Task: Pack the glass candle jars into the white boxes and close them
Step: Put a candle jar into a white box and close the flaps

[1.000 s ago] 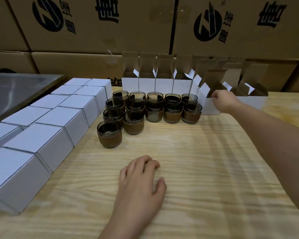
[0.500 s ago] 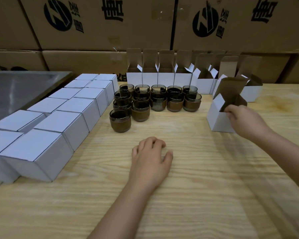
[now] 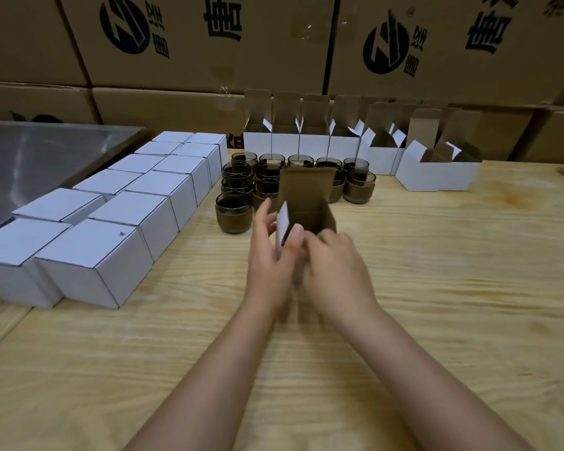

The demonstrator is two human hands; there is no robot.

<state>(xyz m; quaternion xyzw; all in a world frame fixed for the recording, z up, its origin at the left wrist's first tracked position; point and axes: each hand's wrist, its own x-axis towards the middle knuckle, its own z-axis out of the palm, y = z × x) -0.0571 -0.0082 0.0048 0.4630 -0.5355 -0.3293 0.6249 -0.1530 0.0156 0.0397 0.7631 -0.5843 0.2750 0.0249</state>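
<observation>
- Left grip (image 3: 271, 255) pinches a side flap of the open white box (image 3: 308, 190); right grip (image 3: 336, 271) clasps its near wall.
- The box, lid flap raised, is held at centre, just before the candle jars (image 3: 233, 213) clustered on the surface (image 3: 437, 288).

L hand (image 3: 267, 255) & R hand (image 3: 336, 268) bare; both forearms (image 3: 209, 369) bare to near frame edge; thumbnail (image 3: 297, 230) short, plain.

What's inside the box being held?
Only bare brown cardboard shows inside the open box. The left hand and right hand cover its lower part, hiding the floor.
</observation>
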